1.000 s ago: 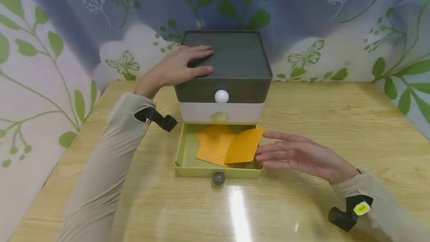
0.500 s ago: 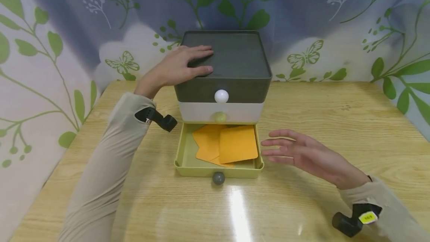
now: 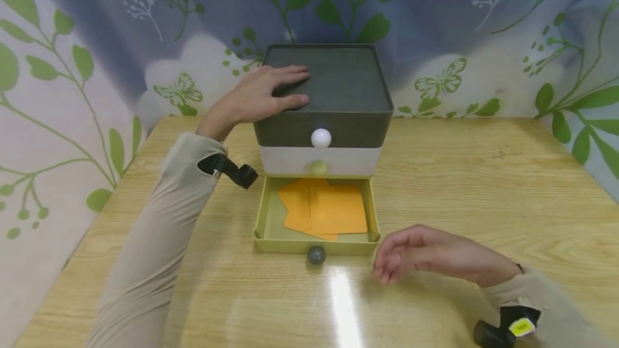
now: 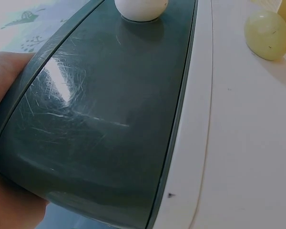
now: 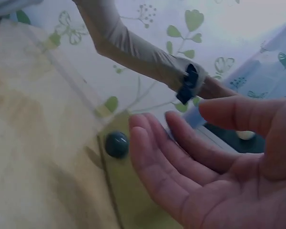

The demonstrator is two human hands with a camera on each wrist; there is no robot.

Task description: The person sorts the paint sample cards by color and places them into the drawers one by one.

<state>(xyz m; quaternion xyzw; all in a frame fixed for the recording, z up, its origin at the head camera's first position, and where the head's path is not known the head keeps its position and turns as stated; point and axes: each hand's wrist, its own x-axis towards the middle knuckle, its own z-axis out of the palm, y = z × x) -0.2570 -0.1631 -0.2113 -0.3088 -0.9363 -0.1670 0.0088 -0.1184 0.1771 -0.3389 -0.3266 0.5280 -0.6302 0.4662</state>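
Note:
A small desktop drawer unit [image 3: 333, 77] has a dark grey top tier, a white middle tier and a yellow-green bottom drawer [image 3: 285, 245]. The bottom drawer is pulled out, and several orange paper pieces [image 3: 338, 209] lie overlapped in it. On its front sits a dark grey knob [image 3: 316, 255]. My left hand [image 3: 261, 93] rests on the left of the unit's top, fingers fairly straight. Off the drawer's front right corner, my right hand [image 3: 430, 256] hovers with loosely bent fingers and holds nothing. In the right wrist view its palm [image 5: 229, 195] shows bare, near the dark knob [image 5: 117, 144].
The unit stands on a wooden table [image 3: 483, 176]. Behind it hangs a leaf-patterned curtain [image 3: 435, 26]. A white knob [image 3: 321, 138] and a pale green knob [image 3: 318, 167] stick out from the upper tiers.
The right hand has let go of an orange paper piece, which now lies flat in the drawer. It moved right, then forward of the drawer's corner, fingers bending. The left hand has stayed put.

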